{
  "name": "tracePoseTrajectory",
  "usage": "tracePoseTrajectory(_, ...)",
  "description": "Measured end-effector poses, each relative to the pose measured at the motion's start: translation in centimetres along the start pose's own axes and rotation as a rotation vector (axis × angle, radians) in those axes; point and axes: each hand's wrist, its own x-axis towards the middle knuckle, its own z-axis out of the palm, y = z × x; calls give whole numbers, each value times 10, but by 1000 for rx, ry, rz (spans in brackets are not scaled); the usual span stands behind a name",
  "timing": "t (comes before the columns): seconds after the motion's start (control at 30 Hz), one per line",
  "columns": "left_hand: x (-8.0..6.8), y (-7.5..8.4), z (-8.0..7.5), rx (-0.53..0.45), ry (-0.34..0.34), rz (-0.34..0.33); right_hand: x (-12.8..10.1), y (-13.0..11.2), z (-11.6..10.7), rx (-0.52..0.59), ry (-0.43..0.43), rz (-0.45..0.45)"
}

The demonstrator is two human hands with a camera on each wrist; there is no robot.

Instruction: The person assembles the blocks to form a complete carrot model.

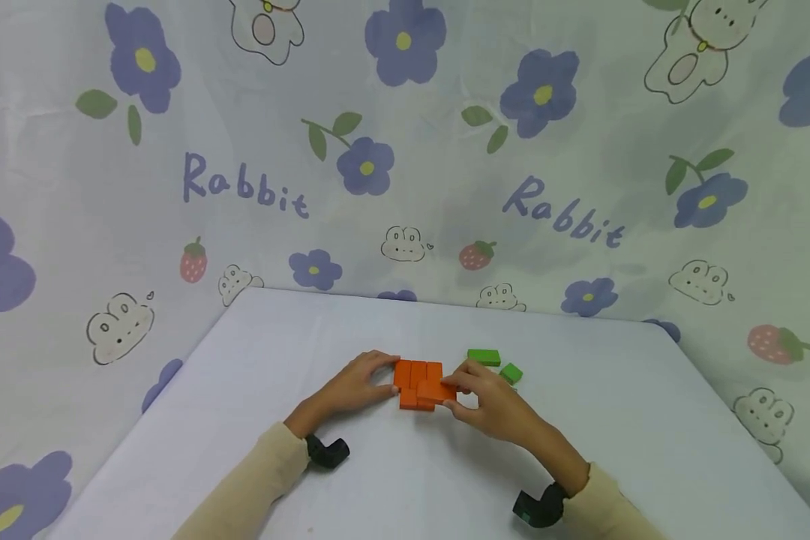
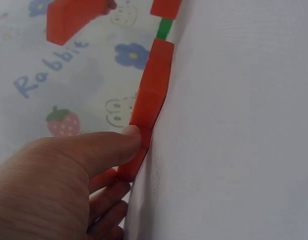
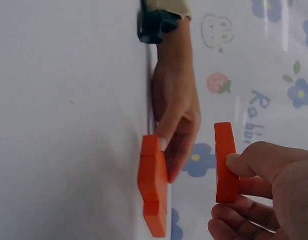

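Several flat orange blocks lie side by side on the white table. My left hand rests against their left edge; its thumb presses the side of the row of orange blocks, fingers fairly straight. My right hand pinches one more orange block between thumb and fingers. In the right wrist view this held orange block hangs a little above the table, apart from the laid orange blocks that the left hand touches.
Two green blocks lie just behind my right hand. A flower-and-rabbit printed cloth hangs behind and beside the table. Black wrist mounts sit on both forearms.
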Motion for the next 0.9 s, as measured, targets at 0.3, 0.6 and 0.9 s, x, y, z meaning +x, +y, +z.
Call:
tracePoseTrajectory(0.3, -1, -1, 0, 5, 4, 15, -5, 0, 42, -79, -17, -18)
tracePoseTrajectory(0.6, 3, -2, 0, 13, 11, 12, -7, 3, 54, -107, 39, -7)
tracePoseTrajectory(0.9, 1, 0, 0, 9, 15, 20, -10, 9, 66, -145, 85, -48)
